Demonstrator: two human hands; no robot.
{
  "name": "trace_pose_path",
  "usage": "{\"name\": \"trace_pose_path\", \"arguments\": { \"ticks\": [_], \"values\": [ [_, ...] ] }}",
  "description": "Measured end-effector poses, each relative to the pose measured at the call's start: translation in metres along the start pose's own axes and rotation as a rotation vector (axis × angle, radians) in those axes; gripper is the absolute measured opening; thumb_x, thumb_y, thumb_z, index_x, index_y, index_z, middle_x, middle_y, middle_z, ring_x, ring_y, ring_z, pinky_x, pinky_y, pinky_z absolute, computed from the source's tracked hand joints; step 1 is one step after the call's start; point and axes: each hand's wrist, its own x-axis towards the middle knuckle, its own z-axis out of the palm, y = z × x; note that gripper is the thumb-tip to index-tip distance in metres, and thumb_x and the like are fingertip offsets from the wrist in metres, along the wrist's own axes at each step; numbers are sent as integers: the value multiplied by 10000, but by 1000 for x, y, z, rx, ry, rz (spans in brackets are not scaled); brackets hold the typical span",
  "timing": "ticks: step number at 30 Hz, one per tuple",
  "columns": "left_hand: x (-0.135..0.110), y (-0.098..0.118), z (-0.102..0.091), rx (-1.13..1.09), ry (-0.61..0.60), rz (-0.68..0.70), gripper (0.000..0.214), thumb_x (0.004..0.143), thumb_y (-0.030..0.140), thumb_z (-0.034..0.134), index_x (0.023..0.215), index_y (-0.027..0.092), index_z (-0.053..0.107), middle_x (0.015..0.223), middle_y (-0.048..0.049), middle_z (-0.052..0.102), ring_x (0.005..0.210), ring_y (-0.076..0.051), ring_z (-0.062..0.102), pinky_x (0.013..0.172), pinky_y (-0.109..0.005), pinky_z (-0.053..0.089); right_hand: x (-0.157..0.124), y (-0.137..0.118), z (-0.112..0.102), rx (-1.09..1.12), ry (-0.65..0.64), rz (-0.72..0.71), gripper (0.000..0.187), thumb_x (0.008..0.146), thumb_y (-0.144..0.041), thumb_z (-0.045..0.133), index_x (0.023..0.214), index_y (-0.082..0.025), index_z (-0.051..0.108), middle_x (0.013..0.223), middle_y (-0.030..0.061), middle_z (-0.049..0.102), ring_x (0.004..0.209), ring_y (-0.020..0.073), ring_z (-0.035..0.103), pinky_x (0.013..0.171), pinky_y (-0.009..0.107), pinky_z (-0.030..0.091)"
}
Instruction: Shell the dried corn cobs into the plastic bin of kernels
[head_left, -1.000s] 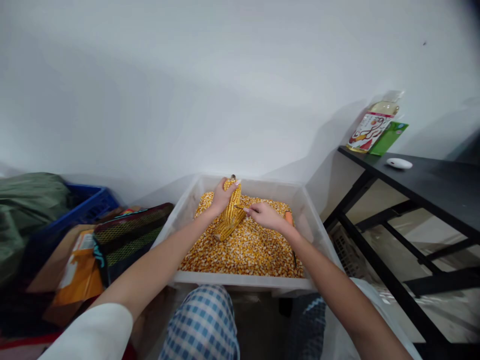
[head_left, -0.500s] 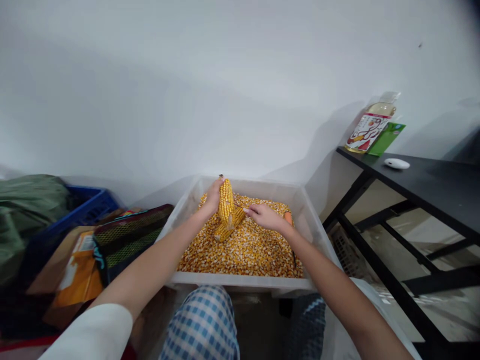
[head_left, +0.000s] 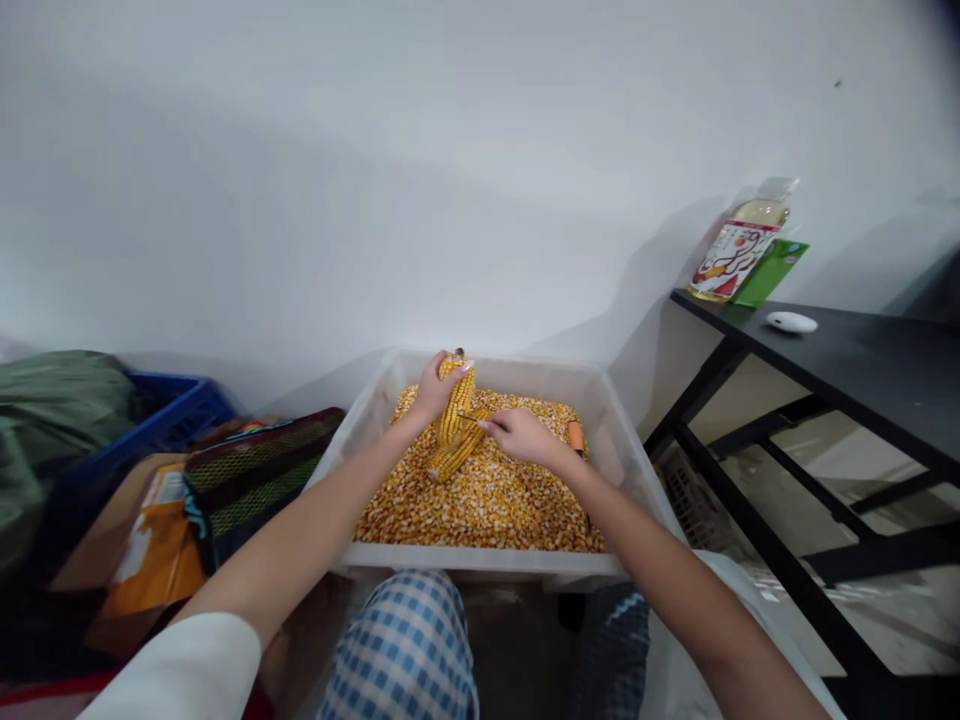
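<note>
My left hand (head_left: 432,392) is wrapped round the upper end of a yellow corn cob (head_left: 452,415), which stands nearly upright, slightly tilted. My right hand (head_left: 519,437) is closed on a thin, dark pointed tool (head_left: 472,418); its tip meets the right side of that cob, and its handle is hidden in the fist. Behind and below the tool, a second corn cob (head_left: 459,452) lies slanted on loose corn kernels (head_left: 487,505). The kernels fill the bottom of a translucent white plastic bin (head_left: 480,560).
An orange object (head_left: 575,436) lies among the kernels at the bin's right. To the right, a black table (head_left: 862,350) carries a bottle (head_left: 739,250), a green packet (head_left: 771,272) and a white device (head_left: 792,322). A blue crate (head_left: 184,400) and a mesh bag (head_left: 255,480) are at left.
The held cob has tilted, its top leaning further right, and my left thumb now lies across its front. My right hand has shifted slightly left, with the tool's tip against the cob.
</note>
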Motion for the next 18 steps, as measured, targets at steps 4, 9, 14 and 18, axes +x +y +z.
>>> {"name": "trace_pose_path", "arguments": {
  "ticks": [4,9,14,18],
  "values": [
    [-3,3,1,68,-75,88,278,719,431,575,798,175,502,717,10,491,677,-122,485,657,-240,418,-2,1,-4,-12,-17,14,379,899,-336,384,740,-115,646,660,50,625,560,104,470,538,216,262],
    [-5,6,3,102,-72,121,293,721,440,574,811,171,503,749,2,501,706,-131,486,698,-252,412,-2,2,-8,-24,-7,19,365,889,-313,388,757,-107,660,680,59,639,562,105,470,538,220,257],
    [-5,6,4,101,-69,81,315,710,473,569,792,181,482,698,12,467,662,-132,460,651,-249,394,-4,3,-14,-65,-70,15,389,876,-334,404,691,-104,657,608,42,612,507,92,421,511,222,237],
    [0,0,1,61,-22,41,299,708,466,563,740,185,466,644,25,436,602,-117,425,596,-235,362,-3,-1,-5,-114,-63,-9,374,880,-332,403,724,-117,666,679,64,649,550,106,466,536,225,257]
  ]
}}
